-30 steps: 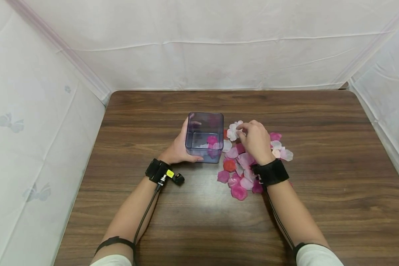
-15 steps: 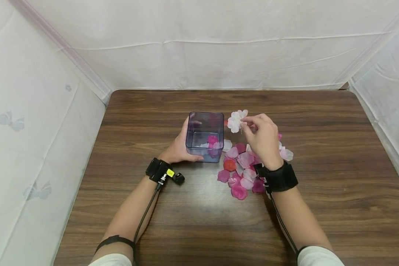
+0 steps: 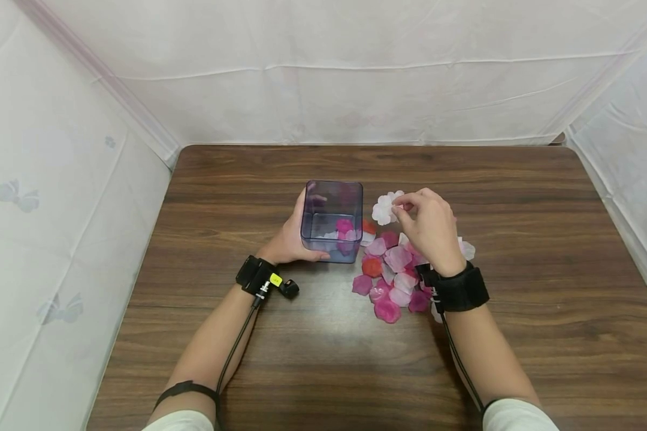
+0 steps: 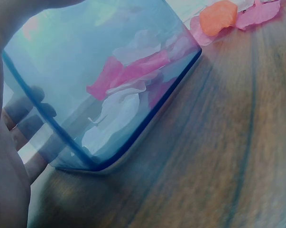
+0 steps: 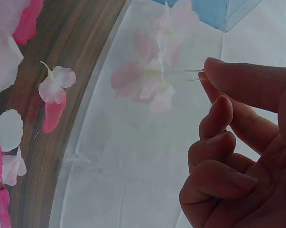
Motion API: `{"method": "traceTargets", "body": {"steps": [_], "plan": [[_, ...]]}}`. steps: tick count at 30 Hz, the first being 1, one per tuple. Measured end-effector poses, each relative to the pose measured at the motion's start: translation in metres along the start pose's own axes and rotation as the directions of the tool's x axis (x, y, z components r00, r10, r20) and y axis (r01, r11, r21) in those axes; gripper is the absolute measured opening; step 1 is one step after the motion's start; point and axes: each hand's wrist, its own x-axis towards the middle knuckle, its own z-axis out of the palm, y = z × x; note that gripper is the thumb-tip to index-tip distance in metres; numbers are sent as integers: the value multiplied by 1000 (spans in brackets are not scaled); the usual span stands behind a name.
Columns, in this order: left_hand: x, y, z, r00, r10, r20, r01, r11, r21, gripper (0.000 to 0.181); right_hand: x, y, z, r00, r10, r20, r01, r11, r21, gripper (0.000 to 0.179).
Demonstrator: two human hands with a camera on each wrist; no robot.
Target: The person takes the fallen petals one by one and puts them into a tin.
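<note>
We saw the left hand (image 3: 291,240) wrapped round the left side of the translucent box (image 3: 334,196), its thumb along the near wall. Well apart from it, the right hand (image 3: 430,226) arched above the table (image 3: 237,179) near the loose petals (image 3: 398,259), thumb and forefinger pinching pale flowers (image 3: 385,209) by thin stems, other fingers curled palmward. We found those flowers outside the box, near its right side.

No text is legible: marks on the yellow tag (image 3: 275,279) by the left wristband (image 3: 251,275), left of centre in the head view, are too small.
</note>
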Motion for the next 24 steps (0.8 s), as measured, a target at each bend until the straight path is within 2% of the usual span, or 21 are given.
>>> {"method": "traceTargets", "body": {"steps": [3, 6, 10, 12, 14, 17, 21, 24], "plan": [[1, 0, 0, 1000, -2, 0, 2, 1000, 6, 138, 0, -2, 0, 998, -22, -53, 25, 999, 43, 14], [1, -1, 0, 1000, 1, 3, -1, 1000, 0, 138, -1, -8, 1, 983, -83, -164, 102, 988, 113, 15], [1, -1, 0, 1000, 1, 3, -1, 1000, -15, 138, -5, -21, 6, 923, -219, -317, 287, 939, 188, 16], [1, -1, 0, 1000, -1, 1, 1, 1000, -18, 138, -7, -29, 10, 892, -283, -352, 372, 903, 214, 16], [1, -1, 0, 1000, -8, -2, 8, 1000, -17, 139, -10, -36, 15, 876, -328, -353, 423, 875, 235, 16], [1, -2, 0, 1000, -30, -9, 30, 999, -21, 140, -15, -45, 24, 878, -352, -324, 440, 861, 257, 17], [0, -3, 0, 998, -64, -10, 64, 997, -44, 141, -17, -49, 33, 904, -342, -255, 404, 879, 255, 18], [0, -4, 0, 998, -60, -6, 59, 997, -51, 141, -17, -49, 38, 917, -339, -209, 383, 893, 234, 18]]}}
